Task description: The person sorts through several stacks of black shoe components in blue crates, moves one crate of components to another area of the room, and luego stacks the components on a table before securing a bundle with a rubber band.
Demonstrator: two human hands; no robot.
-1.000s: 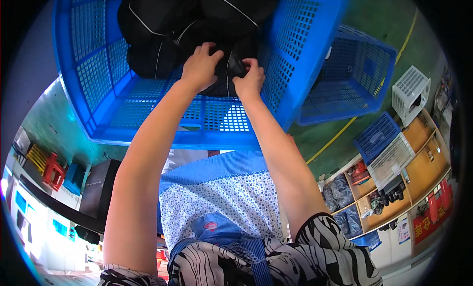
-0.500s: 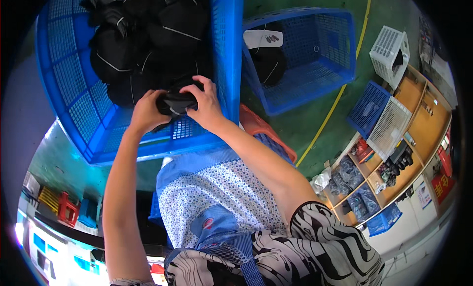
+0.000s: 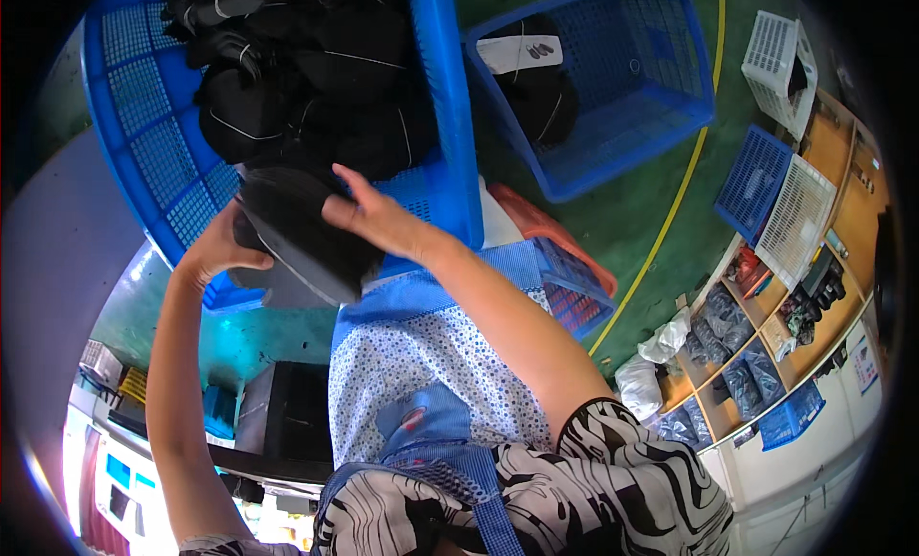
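Both my hands hold one black cap [image 3: 304,232] with a grey underside, lifted just over the near rim of a big blue mesh basket [image 3: 153,163]. My left hand [image 3: 218,251] grips its left edge and my right hand [image 3: 373,216] presses on its right side. The basket is piled with several more black caps [image 3: 316,68]. A second blue basket [image 3: 622,87] to the right holds one black cap with a white tag [image 3: 522,50].
A yellow line [image 3: 670,211] crosses the green floor. White and blue crates [image 3: 780,197] and a wooden shelf [image 3: 804,307] with bagged dark items stand at the right. A white plastic bag [image 3: 641,384] lies below them. A black box [image 3: 287,412] sits lower left.
My hands have drawn the black cap out of the pile toward the basket's near rim. The view has swung, so the second basket now shows fully at the right.
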